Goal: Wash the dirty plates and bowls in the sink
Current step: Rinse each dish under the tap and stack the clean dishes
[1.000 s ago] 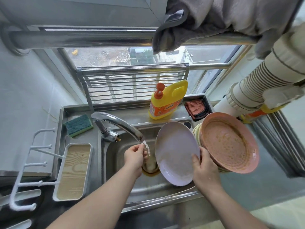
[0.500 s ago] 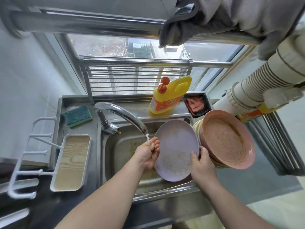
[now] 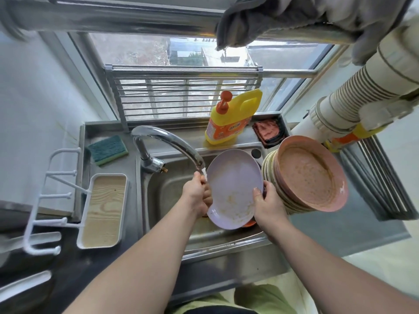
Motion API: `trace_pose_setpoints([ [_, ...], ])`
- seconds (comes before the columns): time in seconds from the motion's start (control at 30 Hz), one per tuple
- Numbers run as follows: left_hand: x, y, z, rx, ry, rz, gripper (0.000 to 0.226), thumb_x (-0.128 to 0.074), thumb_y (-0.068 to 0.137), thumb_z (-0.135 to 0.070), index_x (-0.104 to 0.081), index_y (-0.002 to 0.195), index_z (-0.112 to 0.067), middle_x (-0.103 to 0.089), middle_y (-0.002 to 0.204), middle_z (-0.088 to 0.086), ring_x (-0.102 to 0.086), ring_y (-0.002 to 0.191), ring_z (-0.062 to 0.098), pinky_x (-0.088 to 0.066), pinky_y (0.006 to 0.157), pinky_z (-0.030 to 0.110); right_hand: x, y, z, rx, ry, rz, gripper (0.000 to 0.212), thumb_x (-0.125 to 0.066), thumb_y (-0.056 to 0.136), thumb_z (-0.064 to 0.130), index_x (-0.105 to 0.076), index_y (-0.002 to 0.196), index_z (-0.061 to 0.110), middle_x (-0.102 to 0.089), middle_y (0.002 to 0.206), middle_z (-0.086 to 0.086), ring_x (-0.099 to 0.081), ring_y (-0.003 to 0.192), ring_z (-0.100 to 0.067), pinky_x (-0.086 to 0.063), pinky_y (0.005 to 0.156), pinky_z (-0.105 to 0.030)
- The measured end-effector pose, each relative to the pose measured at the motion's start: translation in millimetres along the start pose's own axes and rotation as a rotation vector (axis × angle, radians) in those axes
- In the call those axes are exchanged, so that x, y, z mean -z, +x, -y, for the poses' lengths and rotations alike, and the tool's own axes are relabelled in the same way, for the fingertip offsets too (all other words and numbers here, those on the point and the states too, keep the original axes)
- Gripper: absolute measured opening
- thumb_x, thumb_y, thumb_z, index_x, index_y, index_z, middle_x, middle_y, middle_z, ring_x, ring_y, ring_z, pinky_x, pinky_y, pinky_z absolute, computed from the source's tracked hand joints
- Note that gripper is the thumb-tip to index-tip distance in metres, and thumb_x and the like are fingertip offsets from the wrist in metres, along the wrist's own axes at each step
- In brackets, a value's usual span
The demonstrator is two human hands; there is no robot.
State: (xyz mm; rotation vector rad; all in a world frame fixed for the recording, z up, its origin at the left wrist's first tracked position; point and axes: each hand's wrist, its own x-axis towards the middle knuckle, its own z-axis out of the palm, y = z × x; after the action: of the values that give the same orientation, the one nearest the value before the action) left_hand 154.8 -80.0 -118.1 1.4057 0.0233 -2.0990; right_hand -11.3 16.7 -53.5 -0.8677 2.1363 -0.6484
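Washing has barely begun: your right hand and left hand grip opposite rims of the smeared lilac plate under the faucet over the sink, while the dirty pink stack waits beside it.

Lilac plate tilted over the steel sink, smeared with food, gripped at its edges by left hand and right hand. Faucet spout just above the plate's upper left rim. Stack of dirty pink plates leaning just right; yellow detergent bottle behind.
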Motion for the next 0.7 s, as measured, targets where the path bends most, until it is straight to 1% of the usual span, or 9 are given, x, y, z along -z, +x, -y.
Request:
trace_pose_setpoints([
  [0.1, 5, -8, 4, -0.075, 0.036, 0.043, 0.024, -0.04, 0.112, -0.011, -0.061, 0.101, -0.016, -0.042, 0.058, -0.006, -0.031, 0.042, 0.005, -0.024, 0.039, 0.015, -2, 4, 1, 0.011, 0.006, 0.031, 0.028, -0.048, 0.11, 0.039, -0.054, 0.136, 0.031, -0.069, 0.119, 0.004, -0.065, 0.108, -0.022, -0.055, 0.095, -0.044],
  [0.17, 10, -14, 7, -0.119, 0.028, 0.054, 0.018, -0.049, 0.11, -0.006, -0.066, 0.114, -0.009, -0.059, 0.069, -0.002, -0.045, 0.051, 0.005, -0.038, 0.045, 0.013, -4, 7, 3, 0.008, 0.009, 0.048, 0.025, -0.049, 0.11, 0.04, -0.053, 0.133, 0.032, -0.067, 0.116, 0.006, -0.064, 0.108, -0.022, -0.053, 0.096, -0.044],
  [0.2, 12, -17, 8, -0.146, 0.02, 0.046, 0.014, -0.054, 0.109, -0.01, -0.067, 0.113, -0.007, -0.063, 0.074, -0.001, -0.047, 0.051, 0.004, -0.04, 0.045, 0.013, -4, 9, 4, 0.008, 0.014, 0.06, 0.02, -0.049, 0.11, 0.039, -0.052, 0.128, 0.034, -0.066, 0.113, 0.007, -0.063, 0.106, -0.021, -0.051, 0.094, -0.042],
  [0.27, 13, -19, 9, -0.179, 0.02, -0.002, 0.015, -0.061, 0.106, -0.02, -0.069, 0.102, -0.008, -0.063, 0.074, -0.001, -0.042, 0.045, 0.001, -0.035, 0.039, 0.011, -4, 11, 6, 0.021, 0.022, 0.086, 0.01, -0.048, 0.11, 0.037, -0.049, 0.121, 0.037, -0.064, 0.108, 0.009, -0.061, 0.103, -0.019, -0.047, 0.089, -0.038],
  [0.33, 11, -18, 10, -0.183, 0.034, -0.059, 0.03, -0.063, 0.103, -0.039, -0.064, 0.087, -0.014, -0.052, 0.063, -0.005, -0.034, 0.039, 0.0, -0.027, 0.033, 0.012, -3, 15, 8, 0.04, 0.038, 0.118, 0.011, -0.048, 0.11, 0.037, -0.05, 0.121, 0.037, -0.065, 0.111, 0.01, -0.062, 0.104, -0.018, -0.048, 0.089, -0.038],
  [0.4, 7, -17, 11, -0.174, 0.005, -0.128, 0.048, -0.058, 0.099, -0.061, -0.051, 0.071, -0.022, -0.036, 0.053, -0.009, -0.027, 0.036, 0.002, -0.019, 0.031, 0.015, -3, 20, 8, 0.042, 0.068, 0.16, 0.014, -0.049, 0.109, 0.039, -0.052, 0.123, 0.037, -0.065, 0.113, 0.012, -0.063, 0.108, -0.017, -0.054, 0.095, -0.045],
  [0.5, -2, -19, 15, -0.157, -0.136, -0.171, 0.065, -0.047, 0.096, -0.076, -0.034, 0.056, -0.026, -0.022, 0.053, -0.007, -0.015, 0.039, 0.008, -0.008, 0.038, 0.018, -2, 28, 6, 0.034, 0.143, 0.224, 0.015, -0.052, 0.108, 0.036, -0.052, 0.123, 0.037, -0.066, 0.116, 0.012, -0.064, 0.111, -0.016, -0.056, 0.101, -0.051],
  [0.6, -17, -17, 19, -0.193, -0.216, -0.139, 0.066, -0.033, 0.103, -0.072, -0.033, 0.056, -0.026, -0.02, 0.052, -0.006, -0.009, 0.042, 0.01, -0.006, 0.037, 0.02, -1, 36, 5, 0.028, 0.191, 0.274, 0.019, -0.054, 0.107, 0.033, -0.046, 0.122, 0.041, -0.063, 0.115, 0.014, -0.063, 0.112, -0.016, -0.055, 0.103, -0.052],
  [0.7, -37, -8, 26, -0.212, -0.306, -0.097, 0.048, -0.032, 0.114, -0.046, -0.044, 0.073, -0.024, -0.021, 0.048, -0.008, -0.012, 0.036, 0.007, -0.012, 0.031, 0.02, 3, 44, 3, 0.03, 0.225, 0.315, 0.016, -0.056, 0.103, 0.038, -0.048, 0.111, 0.049, -0.066, 0.113, 0.012, -0.065, 0.11, -0.017, -0.056, 0.101, -0.053],
])
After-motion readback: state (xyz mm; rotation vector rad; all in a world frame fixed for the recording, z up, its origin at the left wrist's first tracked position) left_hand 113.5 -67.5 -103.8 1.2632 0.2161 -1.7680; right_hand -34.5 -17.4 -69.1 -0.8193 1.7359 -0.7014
